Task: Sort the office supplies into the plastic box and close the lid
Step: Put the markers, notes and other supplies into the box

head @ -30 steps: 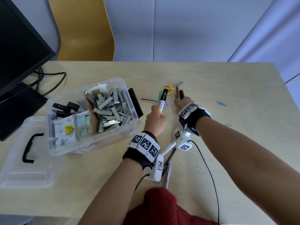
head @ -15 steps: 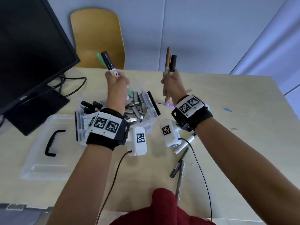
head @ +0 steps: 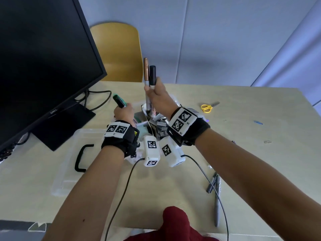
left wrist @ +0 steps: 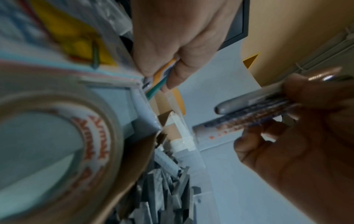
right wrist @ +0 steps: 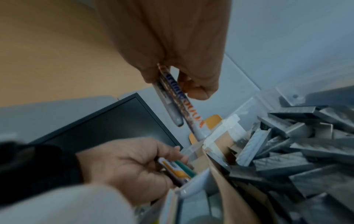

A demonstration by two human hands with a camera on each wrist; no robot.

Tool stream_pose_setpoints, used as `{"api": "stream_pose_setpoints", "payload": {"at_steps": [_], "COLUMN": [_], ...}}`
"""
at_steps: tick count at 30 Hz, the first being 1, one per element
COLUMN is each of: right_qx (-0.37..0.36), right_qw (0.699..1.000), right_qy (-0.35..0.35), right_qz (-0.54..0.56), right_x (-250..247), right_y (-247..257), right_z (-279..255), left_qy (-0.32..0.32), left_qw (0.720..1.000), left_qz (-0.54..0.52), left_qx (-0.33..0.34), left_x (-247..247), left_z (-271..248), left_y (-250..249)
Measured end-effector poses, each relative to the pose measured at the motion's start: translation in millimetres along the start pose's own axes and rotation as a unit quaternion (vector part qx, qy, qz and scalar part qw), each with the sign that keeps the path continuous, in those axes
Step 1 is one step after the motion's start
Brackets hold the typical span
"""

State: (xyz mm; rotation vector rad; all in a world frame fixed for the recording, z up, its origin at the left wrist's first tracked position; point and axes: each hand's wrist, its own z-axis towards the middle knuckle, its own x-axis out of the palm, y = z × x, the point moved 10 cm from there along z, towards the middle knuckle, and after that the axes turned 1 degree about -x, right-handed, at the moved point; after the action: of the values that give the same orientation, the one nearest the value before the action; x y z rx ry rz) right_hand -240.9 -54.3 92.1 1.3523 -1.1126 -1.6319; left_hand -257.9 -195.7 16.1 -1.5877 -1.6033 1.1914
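Note:
My left hand (head: pixel 124 111) grips a black marker and a green pen (head: pixel 119 101) and holds them low over the left part of the clear plastic box (right wrist: pixel 268 97). In the left wrist view the marker's orange label and the green pen (left wrist: pixel 161 75) show under the curled fingers. My right hand (head: pixel 155 94) holds a copper-capped pen and a black-capped marker (head: pixel 149 73) upright, their lower ends (right wrist: pixel 178 109) above the box's cardboard divider. The box holds a heap of grey staple strips (right wrist: pixel 287 144) and a tape roll (left wrist: pixel 67 144). My wrists hide most of the box in the head view.
The clear lid with a black handle (head: pixel 81 157) lies left of the box. A black monitor (head: pixel 43 58) stands at far left, a yellow chair (head: pixel 118 51) behind the table. Yellow scissors (head: pixel 207 107) lie at the far right; two grey pens (head: pixel 215 188) lie near my right forearm.
Both hands lifted the pens off the table and carried them left over the box. The left hand has since dropped lower toward the box; the right hand stays raised.

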Motion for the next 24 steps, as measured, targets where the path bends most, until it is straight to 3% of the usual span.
{"api": "stream_pose_setpoints", "payload": {"at_steps": [6, 15, 19, 24], "right_qx": [-0.014, -0.042, 0.014, 0.067], "right_qw": [0.998, 0.979, 0.925, 0.906], "right_qy": [-0.009, 0.063, 0.196, 0.198], "right_qz": [-0.062, -0.192, -0.325, -0.367], "right_x": [6, 50, 86, 81], "right_y": [7, 28, 1, -14], "right_z": [-3, 5, 2, 7], "left_qy": [0.041, -0.047, -0.005, 0.063], "left_qw": [0.999, 0.996, 0.995, 0.990], "left_qz": [0.020, -0.005, -0.005, 0.037], "left_qx": [0.005, 0.074, 0.096, 0.120], "left_x": [-1, -64, -65, -50], "left_z": [8, 21, 20, 19], "left_y": [-5, -25, -26, -30]}}
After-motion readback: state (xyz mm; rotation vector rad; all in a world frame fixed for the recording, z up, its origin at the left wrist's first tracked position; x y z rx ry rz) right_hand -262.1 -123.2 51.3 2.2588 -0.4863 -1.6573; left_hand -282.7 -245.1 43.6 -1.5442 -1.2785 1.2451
